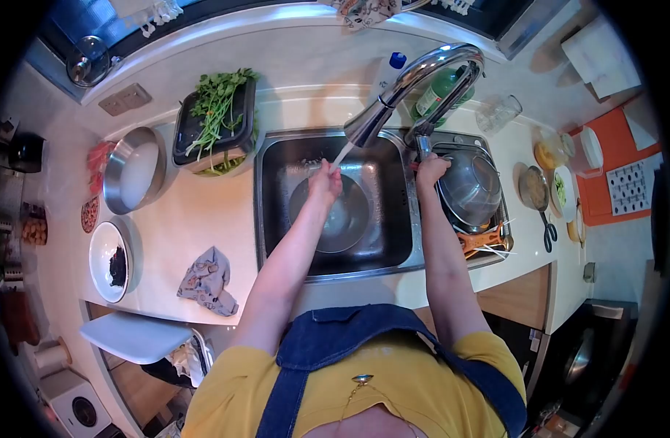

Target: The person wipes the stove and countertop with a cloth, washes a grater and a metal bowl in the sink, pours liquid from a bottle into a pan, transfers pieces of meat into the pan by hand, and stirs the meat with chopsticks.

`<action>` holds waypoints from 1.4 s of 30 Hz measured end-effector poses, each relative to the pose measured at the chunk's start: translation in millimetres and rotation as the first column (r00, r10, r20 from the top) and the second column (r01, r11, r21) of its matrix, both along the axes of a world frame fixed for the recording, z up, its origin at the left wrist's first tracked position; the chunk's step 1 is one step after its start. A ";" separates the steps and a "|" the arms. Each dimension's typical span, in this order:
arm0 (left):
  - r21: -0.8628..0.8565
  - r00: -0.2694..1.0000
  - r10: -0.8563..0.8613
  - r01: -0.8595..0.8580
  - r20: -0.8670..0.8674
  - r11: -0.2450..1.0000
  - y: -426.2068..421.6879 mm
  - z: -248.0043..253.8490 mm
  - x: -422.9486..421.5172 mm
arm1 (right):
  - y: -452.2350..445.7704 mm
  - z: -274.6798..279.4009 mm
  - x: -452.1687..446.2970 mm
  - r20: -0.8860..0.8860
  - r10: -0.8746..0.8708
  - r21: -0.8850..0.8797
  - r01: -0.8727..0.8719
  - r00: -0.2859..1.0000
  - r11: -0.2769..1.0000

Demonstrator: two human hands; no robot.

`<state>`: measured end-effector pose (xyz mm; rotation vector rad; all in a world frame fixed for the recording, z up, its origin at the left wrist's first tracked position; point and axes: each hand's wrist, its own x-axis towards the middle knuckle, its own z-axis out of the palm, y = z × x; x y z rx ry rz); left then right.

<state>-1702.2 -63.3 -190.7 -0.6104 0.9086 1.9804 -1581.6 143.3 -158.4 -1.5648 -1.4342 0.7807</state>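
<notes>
Water runs from the chrome faucet (367,121) into the left sink basin (276,190). My left hand (325,181) is in the stream, fingers loosely bent and apart, with nothing visible in them. Below it, a round metal bowl (342,223) stands in the basin, partly hidden by my forearm. My right hand (430,169) is closed at the base of the faucet, on its handle (423,144); the fingers cover most of the handle. Right beside that hand, an upturned metal bowl (469,188) lies in the drying rack over the right basin.
Left counter: leafy herbs (222,102) on a dark-lidded container, a steel bowl (110,175), a white bowl (101,252) with dark food and a crumpled cloth (209,281). Right: orange-handled tool (484,239), scissors (549,233), small pan (533,186). Behind the faucet stands a green bottle (441,89).
</notes>
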 end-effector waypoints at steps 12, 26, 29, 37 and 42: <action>-0.155 0.960 -0.193 0.164 -0.201 0.974 3.3 31.6 10.7 | 9.9 -32.9 0.2 -0.020 0.015 0.050 -0.014 1.000 0.999; 0.380 0.984 0.018 0.051 -0.175 0.924 -5.4 43.9 70.7 | -140.5 27.0 -151.7 -0.760 0.526 -0.310 -0.924 0.381 0.222; 0.204 0.984 0.114 -0.084 -0.139 0.975 -5.8 88.0 80.4 | -152.4 25.4 -146.1 0.284 0.814 0.250 -0.859 0.507 0.447; -0.019 0.927 -0.103 0.103 -0.361 0.994 1.4 48.1 5.4 | -140.5 -32.6 -97.8 0.194 0.839 0.072 -0.861 0.508 0.504; 0.107 0.859 -0.214 0.295 -0.465 0.950 8.9 45.5 -18.6 | -148.2 17.2 -98.0 -0.787 0.245 -0.402 -0.771 0.566 0.493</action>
